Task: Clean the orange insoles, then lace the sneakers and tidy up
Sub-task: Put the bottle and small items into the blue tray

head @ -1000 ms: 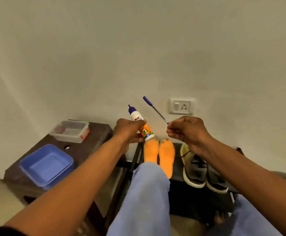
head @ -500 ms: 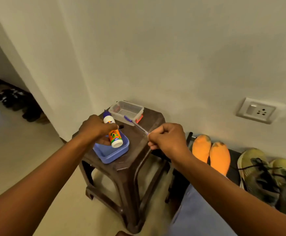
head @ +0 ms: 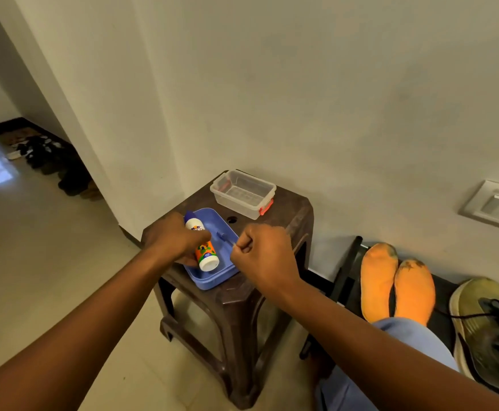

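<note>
My left hand [head: 173, 242] grips a white and orange glue bottle [head: 203, 247] with a blue cap, holding it low inside the blue tray [head: 212, 280] on the brown stool [head: 242, 304]. My right hand [head: 264, 252] pinches a thin blue pen [head: 223, 236] by its tip, with the pen's blue end down in the same tray. Two orange insoles [head: 396, 287] lean side by side on a dark rack at the right. A worn yellow-grey sneaker [head: 491, 330] with black laces sits beside them at the right edge.
A clear plastic box [head: 243, 193] with a red clasp stands at the stool's back. A wall socket [head: 497, 206] is at the right. My blue-trousered knee [head: 402, 330] is in front of the insoles. Shoes [head: 61, 164] line the hallway floor at far left.
My view swung left from the insoles to the stool. Both hands moved down and left, bringing the glue bottle and the pen from in front of the wall into the blue tray.
</note>
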